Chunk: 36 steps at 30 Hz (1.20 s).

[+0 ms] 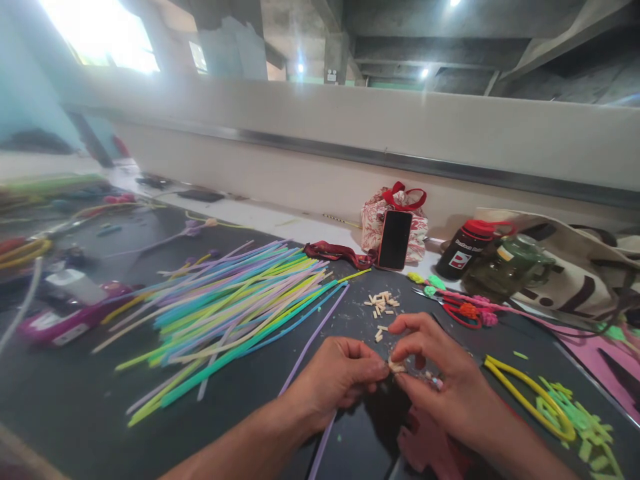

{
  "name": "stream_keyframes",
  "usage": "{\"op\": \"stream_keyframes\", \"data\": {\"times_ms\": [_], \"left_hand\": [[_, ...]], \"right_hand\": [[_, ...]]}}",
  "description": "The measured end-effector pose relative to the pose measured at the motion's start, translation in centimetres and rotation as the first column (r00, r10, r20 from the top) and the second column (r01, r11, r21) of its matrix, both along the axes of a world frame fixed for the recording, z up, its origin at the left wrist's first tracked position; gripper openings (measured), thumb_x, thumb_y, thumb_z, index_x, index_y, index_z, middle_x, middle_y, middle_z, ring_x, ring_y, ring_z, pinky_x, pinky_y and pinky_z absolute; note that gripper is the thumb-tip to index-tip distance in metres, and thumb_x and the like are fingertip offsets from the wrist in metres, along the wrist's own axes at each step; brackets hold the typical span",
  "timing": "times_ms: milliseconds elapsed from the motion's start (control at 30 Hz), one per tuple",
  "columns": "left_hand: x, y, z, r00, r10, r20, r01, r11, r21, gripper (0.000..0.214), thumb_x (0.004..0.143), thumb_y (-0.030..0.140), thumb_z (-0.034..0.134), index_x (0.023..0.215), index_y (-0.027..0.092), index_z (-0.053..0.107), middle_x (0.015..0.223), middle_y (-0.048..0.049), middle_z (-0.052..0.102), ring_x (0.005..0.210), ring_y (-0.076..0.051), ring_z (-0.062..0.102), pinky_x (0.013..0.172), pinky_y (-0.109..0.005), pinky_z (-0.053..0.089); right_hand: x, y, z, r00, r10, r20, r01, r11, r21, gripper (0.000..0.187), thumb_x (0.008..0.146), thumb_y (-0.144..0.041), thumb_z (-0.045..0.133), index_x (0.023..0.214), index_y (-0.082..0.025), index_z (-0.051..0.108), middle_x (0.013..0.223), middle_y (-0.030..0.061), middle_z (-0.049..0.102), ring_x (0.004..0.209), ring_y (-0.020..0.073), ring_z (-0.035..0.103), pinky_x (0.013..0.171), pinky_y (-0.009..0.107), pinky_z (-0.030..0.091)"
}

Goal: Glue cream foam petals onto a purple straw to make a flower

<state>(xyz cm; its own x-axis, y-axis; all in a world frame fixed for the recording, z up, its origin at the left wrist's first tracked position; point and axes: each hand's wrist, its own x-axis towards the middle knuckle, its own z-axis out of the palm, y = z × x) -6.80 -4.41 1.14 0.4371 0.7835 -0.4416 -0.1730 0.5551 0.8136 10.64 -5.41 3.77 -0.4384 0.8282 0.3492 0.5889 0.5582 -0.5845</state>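
Above the dark table, my left hand [345, 373] is closed, with thumb and forefinger pinched on something tiny I cannot make out. My right hand [437, 373] meets those fingertips from the right, its fingers curled around a small cream-coloured piece [397, 367]. A thin strand with small pale bits [433, 380] shows by the right palm; its other end is hidden. Just beyond the hands lie several short cream tube pieces [383, 303]. One long lilac strip [313, 340] passes beneath my left wrist.
Many long pastel strips [240, 307] are spread at left. Behind stand a phone [395, 240], a patterned bag [373, 217], a black bottle [463, 250] and a green jug [507, 270]. Red-handled scissors [463, 313], a yellow loop [530, 393] and green cut pieces [575, 413] lie at right.
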Motion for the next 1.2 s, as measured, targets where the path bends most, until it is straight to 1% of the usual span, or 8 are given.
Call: {"op": "stream_keyframes", "data": {"times_ms": [300, 400, 533, 600, 733, 967, 1100, 1200], "left_hand": [[0.2, 0.0, 0.0, 1.0, -0.01, 0.0, 0.01, 1.0, -0.025, 0.023, 0.056, 0.03, 0.07, 0.061, 0.014, 0.054, 0.045, 0.0056, 0.048, 0.032, 0.0, 0.021, 0.036, -0.019, 0.005], [0.2, 0.0, 0.1, 1.0, -0.013, 0.0, 0.013, 0.999, -0.03, 0.025, 0.055, 0.03, 0.071, 0.061, 0.014, 0.053, 0.045, 0.0059, 0.048, 0.033, 0.0, 0.021, 0.037, -0.018, 0.005], [0.0, 0.0, 0.0, 0.998, -0.004, 0.063, 0.005, 1.0, -0.025, 0.024, 0.058, 0.029, 0.07, 0.063, 0.014, 0.053, 0.046, 0.0054, 0.047, 0.034, 0.0, 0.02, 0.037, -0.018, 0.004], [-0.1, 0.0, -0.2, 0.994, 0.002, 0.111, 0.0, 1.0, -0.021, 0.023, 0.058, 0.028, 0.07, 0.062, 0.014, 0.053, 0.046, 0.0062, 0.044, 0.035, 0.001, 0.019, 0.037, -0.018, 0.004], [-0.3, -0.1, -0.4, 0.978, -0.008, 0.208, 0.007, 1.0, 0.004, 0.022, 0.06, 0.028, 0.069, 0.061, 0.014, 0.052, 0.045, 0.0075, 0.038, 0.036, 0.001, 0.017, 0.037, -0.017, 0.004], [-0.4, -0.2, -0.5, 0.963, 0.012, 0.269, -0.02, 0.999, 0.027, 0.022, 0.061, 0.027, 0.069, 0.063, 0.013, 0.053, 0.044, 0.0089, 0.033, 0.036, 0.001, 0.017, 0.037, -0.016, 0.005], [-0.2, -0.1, -0.5, 0.959, 0.075, 0.275, -0.078, 0.997, 0.001, 0.023, 0.061, 0.027, 0.07, 0.06, 0.013, 0.051, 0.045, 0.0074, 0.038, 0.035, 0.001, 0.02, 0.036, -0.016, 0.006], [0.1, -0.2, -0.4, 0.968, 0.121, 0.221, -0.12, 0.993, -0.018, 0.023, 0.065, 0.029, 0.067, 0.059, 0.013, 0.051, 0.05, 0.0038, 0.047, 0.034, 0.0, 0.027, 0.035, -0.016, 0.007]], "right_hand": [[0.0, 0.1, -0.4, 1.0, -0.017, -0.003, 0.017, 1.0, -0.019, 0.019, 0.069, -0.006, 0.053, 0.076, -0.023, 0.054, 0.104, 0.0015, 0.051, 0.083, 0.0142, 0.054, 0.066, 0.026, 0.042], [-0.1, 0.0, -0.1, 0.999, -0.02, -0.028, 0.019, 0.999, -0.035, 0.024, 0.067, -0.005, 0.053, 0.08, -0.024, 0.053, 0.105, 0.0008, 0.05, 0.084, 0.014, 0.053, 0.066, 0.025, 0.042], [0.2, 0.1, 0.2, 0.99, -0.029, -0.14, 0.018, 0.997, -0.078, 0.038, 0.066, -0.005, 0.052, 0.097, -0.028, 0.052, 0.11, -0.0009, 0.046, 0.076, 0.0109, 0.052, 0.065, 0.024, 0.042], [0.5, 0.2, 0.1, 0.975, -0.043, -0.216, 0.025, 0.996, -0.087, 0.04, 0.068, -0.009, 0.051, 0.102, -0.03, 0.05, 0.113, -0.001, 0.044, 0.075, 0.0105, 0.051, 0.064, 0.024, 0.042], [0.6, 0.3, -0.2, 0.957, -0.075, -0.281, 0.04, 0.991, -0.126, 0.036, 0.07, -0.012, 0.049, 0.101, -0.029, 0.05, 0.112, -0.0009, 0.045, 0.072, 0.0103, 0.051, 0.061, 0.024, 0.043], [0.2, 0.2, -0.3, 0.95, -0.085, -0.301, 0.033, 0.984, -0.175, 0.035, 0.069, -0.011, 0.049, 0.099, -0.029, 0.051, 0.111, -0.0011, 0.045, 0.071, 0.0098, 0.052, 0.062, 0.023, 0.043], [-0.3, 0.1, -0.1, 0.946, -0.122, -0.299, 0.039, 0.962, -0.27, 0.035, 0.068, -0.012, 0.05, 0.099, -0.027, 0.052, 0.091, -0.0021, 0.051, 0.069, 0.0114, 0.051, 0.06, 0.024, 0.042], [-0.7, 0.0, 0.2, 0.947, -0.165, -0.276, 0.028, 0.898, -0.44, 0.04, 0.066, -0.012, 0.052, 0.104, -0.024, 0.05, 0.071, -0.0048, 0.051, 0.064, 0.0123, 0.05, 0.06, 0.025, 0.041]]}}
